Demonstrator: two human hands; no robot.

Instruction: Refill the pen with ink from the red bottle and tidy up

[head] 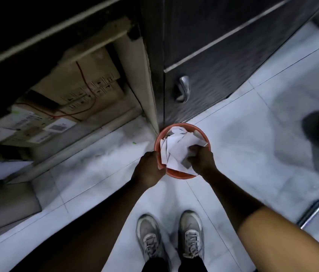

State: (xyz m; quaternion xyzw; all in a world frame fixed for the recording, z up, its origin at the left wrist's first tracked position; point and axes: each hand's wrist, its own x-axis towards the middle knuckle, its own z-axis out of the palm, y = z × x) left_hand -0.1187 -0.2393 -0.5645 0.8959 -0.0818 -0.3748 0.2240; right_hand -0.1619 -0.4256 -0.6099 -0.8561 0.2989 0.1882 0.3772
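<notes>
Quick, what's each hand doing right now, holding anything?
Left hand: grips the rim of the orange bin.
Right hand: fingers curled round the crumpled white paper over the bin.

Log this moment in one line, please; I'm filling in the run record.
stage: tidying | right hand: grips crumpled paper in bin | left hand: at bin rim, grip unclear | bin: on floor by cabinet

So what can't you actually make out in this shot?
All in the head view:
- Inside of the red bin: hidden by crumpled white paper.
- Right hand fingers: buried in the paper.
- Left hand fingertips: hidden at the bin rim.
- Labels on the cardboard boxes: too small and dim to read.
- Pen and ink bottle: outside the frame.
</notes>
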